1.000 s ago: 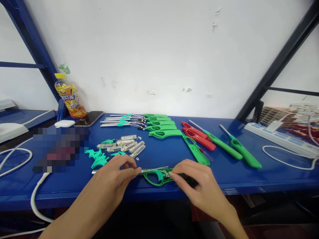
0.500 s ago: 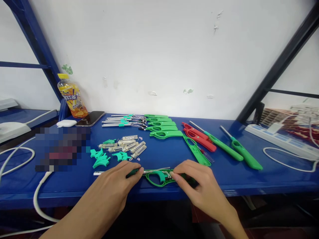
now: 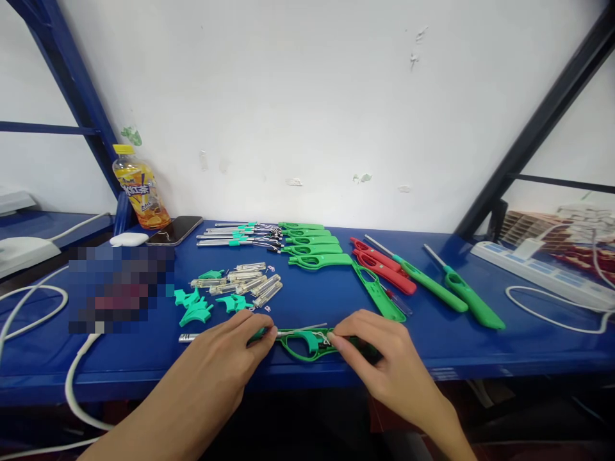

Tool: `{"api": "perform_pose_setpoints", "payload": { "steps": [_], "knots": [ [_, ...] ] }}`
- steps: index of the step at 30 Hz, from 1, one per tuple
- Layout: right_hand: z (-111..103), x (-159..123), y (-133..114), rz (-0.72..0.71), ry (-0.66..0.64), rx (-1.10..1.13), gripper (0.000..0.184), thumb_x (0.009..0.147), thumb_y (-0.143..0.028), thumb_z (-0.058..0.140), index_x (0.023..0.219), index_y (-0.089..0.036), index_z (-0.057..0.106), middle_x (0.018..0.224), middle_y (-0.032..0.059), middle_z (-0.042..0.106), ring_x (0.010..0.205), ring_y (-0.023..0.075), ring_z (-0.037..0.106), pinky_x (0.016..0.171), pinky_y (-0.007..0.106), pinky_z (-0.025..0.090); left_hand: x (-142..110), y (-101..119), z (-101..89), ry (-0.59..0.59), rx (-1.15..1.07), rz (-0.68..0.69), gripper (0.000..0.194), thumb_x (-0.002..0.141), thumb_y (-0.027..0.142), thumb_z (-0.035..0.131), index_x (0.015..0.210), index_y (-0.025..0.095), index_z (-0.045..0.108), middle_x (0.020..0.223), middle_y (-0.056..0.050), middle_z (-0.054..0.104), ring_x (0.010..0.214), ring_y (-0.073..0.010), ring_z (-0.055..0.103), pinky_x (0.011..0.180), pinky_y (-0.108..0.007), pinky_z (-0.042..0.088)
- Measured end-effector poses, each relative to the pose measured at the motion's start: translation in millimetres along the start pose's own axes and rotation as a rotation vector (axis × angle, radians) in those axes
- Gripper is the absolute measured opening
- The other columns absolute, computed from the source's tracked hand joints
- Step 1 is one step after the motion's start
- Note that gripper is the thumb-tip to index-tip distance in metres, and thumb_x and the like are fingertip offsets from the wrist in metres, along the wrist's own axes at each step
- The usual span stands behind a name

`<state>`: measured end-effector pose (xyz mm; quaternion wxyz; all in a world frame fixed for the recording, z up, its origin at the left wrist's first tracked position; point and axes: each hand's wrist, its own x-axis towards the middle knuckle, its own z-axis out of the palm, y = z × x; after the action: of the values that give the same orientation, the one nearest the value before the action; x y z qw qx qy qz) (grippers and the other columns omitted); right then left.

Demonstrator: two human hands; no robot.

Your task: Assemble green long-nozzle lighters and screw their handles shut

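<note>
Now, open green shell (image 3: 311,358) lies along the front edge of the desk (image 3: 314,298), left hand (image 3: 235,349) pinching the metal tube (image 3: 188,338) beside it, right hand (image 3: 379,352) gripping white wires (image 3: 325,338) inside, so I'd best hold the tube level and tuck wires below the rim.

Blue tabletop (image 3: 312,291) — green casings (image 3: 331,259) (phone (image 3: 177,229), too)

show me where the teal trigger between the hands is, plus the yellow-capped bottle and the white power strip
Teal trigger (image 3: 312,342): head view, on its curved body.
Yellow-capped bottle (image 3: 140,195): head view, on its label.
White power strip (image 3: 541,269): head view, on its top face.
</note>
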<state>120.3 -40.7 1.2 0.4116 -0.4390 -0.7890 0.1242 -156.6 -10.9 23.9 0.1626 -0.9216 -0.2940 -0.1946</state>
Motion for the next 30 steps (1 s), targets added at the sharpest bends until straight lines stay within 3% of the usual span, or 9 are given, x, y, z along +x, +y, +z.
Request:
{"api": "perform_pose_setpoints", "payload": {
  "steps": [8, 18, 23, 27, 30],
  "knots": [
    [1, 0, 1, -0.008, 0.015, -0.009, 0.012, 0.105, -0.024, 0.063, 0.095, -0.026, 0.069, 0.091, -0.0031, 0.075, 0.083, 0.0139, 0.068, 0.076, 0.029, 0.049, -5, 16, 2.1, -0.046, 0.097, -0.047, 0.058, 0.076, -0.005, 0.047, 0.123, 0.012, 0.077, 0.116, -0.015, 0.079, 0.102, -0.032, 0.078, 0.084, -0.043, 0.069],
    [1, 1, 1, -0.002, 0.004, 0.009, 0.013, 0.106, -0.025, 0.062, 0.096, -0.026, 0.07, 0.091, -0.0015, 0.076, 0.083, 0.0154, 0.068, 0.076, 0.03, 0.05, 4, 18, -1.8, 0.054, 0.176, 0.004, 0.045, 0.093, -0.002, 0.041, 0.108, 0.012, 0.081, 0.11, -0.013, 0.079, 0.104, -0.0305, 0.073, 0.088, -0.043, 0.067],
    [1, 1, 0, -0.033, 0.052, 0.013, 0.013, 0.105, -0.022, 0.063, 0.095, -0.025, 0.071, 0.09, -0.0016, 0.076, 0.081, 0.015, 0.069, 0.075, 0.03, 0.051, 0, 6, 6.3, 0.064, 0.146, -0.095, 0.049, 0.091, -0.005, 0.04, 0.115, 0.015, 0.079, 0.115, -0.013, 0.077, 0.104, -0.03, 0.071, 0.082, -0.04, 0.066],
    [-1, 2, -1, -0.066, 0.183, 0.017, 0.014, 0.103, -0.02, 0.066, 0.091, -0.025, 0.069, 0.084, -0.003, 0.075, 0.077, 0.0135, 0.068, 0.074, 0.028, 0.051, -1, -12, 7.3, 0.033, 0.08, -0.181, 0.043, 0.1, 0.004, 0.04, 0.116, 0.019, 0.078, 0.114, -0.011, 0.075, 0.102, -0.0312, 0.069, 0.075, -0.04, 0.063],
    [-8, 13, -5, -0.057, 0.213, -0.019, 0.012, 0.104, -0.024, 0.066, 0.092, -0.025, 0.069, 0.088, -0.0025, 0.076, 0.081, 0.0144, 0.069, 0.078, 0.029, 0.052, 10, -24, 0.6, -0.041, 0.005, -0.278, 0.039, 0.105, 0.013, 0.041, 0.112, 0.022, 0.079, 0.111, -0.01, 0.074, 0.101, -0.0307, 0.067, 0.07, -0.037, 0.058]
  ]
}}
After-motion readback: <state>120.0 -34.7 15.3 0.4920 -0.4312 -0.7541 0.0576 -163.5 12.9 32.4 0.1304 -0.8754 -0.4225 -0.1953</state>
